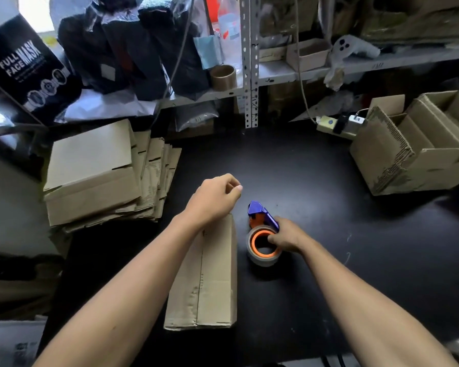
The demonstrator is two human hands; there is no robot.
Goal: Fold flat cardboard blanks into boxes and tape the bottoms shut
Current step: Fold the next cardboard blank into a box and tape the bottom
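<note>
a person's two bare forearms reach over a black worktable (pixel 316 181) in a cluttered stockroom, seen from a camera worn on the head. the right hand (pixel 286 238) grips a tape dispenser (pixel 263 234), fingers curled into the orange core of its roll while the blue and orange cutter head points away from the person; the roll rests on the tabletop. the left hand (pixel 214 201) hangs above the table with its fingers loosely curled toward the thumb and nothing visible between them; whether the fingertips touch cannot be told.

under the left forearm lies a folded cardboard box (pixel 210 282), long and narrow, flat on the table just left of the tape dispenser and apart from it. its top face shows a lengthwise seam, and no tape can be made out on it.

at the table's left edge sits a stack of flat cardboard blanks (pixel 96 176), the lower ones fanned out to the right. at the right edge stands a group of made-up open boxes (pixel 419 144), nested side by side with their open tops up.

behind the table runs a metal shelf (pixel 249 83). on it stand dark plastic-wrapped packs (pixel 133 49), a bare brown tape core (pixel 223 76) and a small open carton (pixel 308 54). a black box printed "full face mask" (pixel 29 67) leans at far left. a white power strip (pixel 329 124) lies near the open boxes.
</note>
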